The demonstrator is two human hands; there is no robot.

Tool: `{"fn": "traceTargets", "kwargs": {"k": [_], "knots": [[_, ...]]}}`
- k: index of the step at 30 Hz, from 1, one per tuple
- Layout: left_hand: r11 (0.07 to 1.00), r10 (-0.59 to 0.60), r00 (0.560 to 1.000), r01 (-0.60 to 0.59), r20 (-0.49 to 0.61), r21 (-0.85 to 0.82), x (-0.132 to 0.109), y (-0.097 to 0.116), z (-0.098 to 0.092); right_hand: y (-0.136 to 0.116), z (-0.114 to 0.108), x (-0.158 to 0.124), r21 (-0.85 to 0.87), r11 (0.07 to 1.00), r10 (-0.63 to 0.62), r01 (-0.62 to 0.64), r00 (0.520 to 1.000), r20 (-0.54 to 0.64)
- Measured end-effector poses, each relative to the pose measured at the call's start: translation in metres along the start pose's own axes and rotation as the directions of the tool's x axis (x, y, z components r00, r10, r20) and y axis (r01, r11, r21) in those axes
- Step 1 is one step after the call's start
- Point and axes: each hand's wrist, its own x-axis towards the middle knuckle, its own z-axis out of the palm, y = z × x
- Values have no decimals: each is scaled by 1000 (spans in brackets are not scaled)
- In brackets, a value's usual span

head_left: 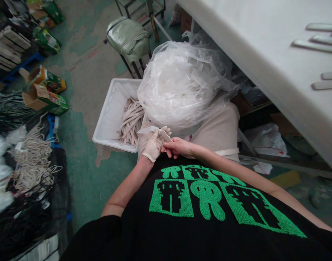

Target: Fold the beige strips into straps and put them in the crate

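Observation:
My left hand [151,144], in a pale glove, is closed on a thin white plastic sleeve [149,129] near the edge of the white tub. My right hand [176,145], bare, pinches the near end of a flat beige strip [166,136], which points up and left across the gloved fingers. Both hands are close together in front of the black shirt. Left of them, the white tub [103,121] holds a heap of beige flat cords [131,119]. Just beyond the hands rests a big bundle of clear plastic bags [179,83].
A white table [252,40] at the right carries several flat light strips [318,46]. Behind the tub stands a stool with a green wrapped cushion [129,38]. Open cartons [43,98] and piles of cords [32,159] lie on the floor at the left.

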Motion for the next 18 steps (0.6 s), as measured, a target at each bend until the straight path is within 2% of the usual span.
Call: {"fn": "traceTargets", "kwargs": {"k": [8, 12, 15, 18], "knots": [[998, 44, 999, -45, 8, 43, -1, -1, -1, 1, -1, 0, 23, 998, 54, -55, 998, 16], [991, 112, 994, -113, 17, 71, -1, -4, -8, -2, -3, 2, 75, 987, 133, -143, 983, 127], [983, 144, 987, -151, 75, 108, -3, -8, -12, -9, -3, 8, 124, 976, 145, -176, 963, 228], [979, 147, 983, -161, 109, 127, -5, -6, -15, -20, 0, 12, 64, 984, 149, -169, 958, 245]]}}
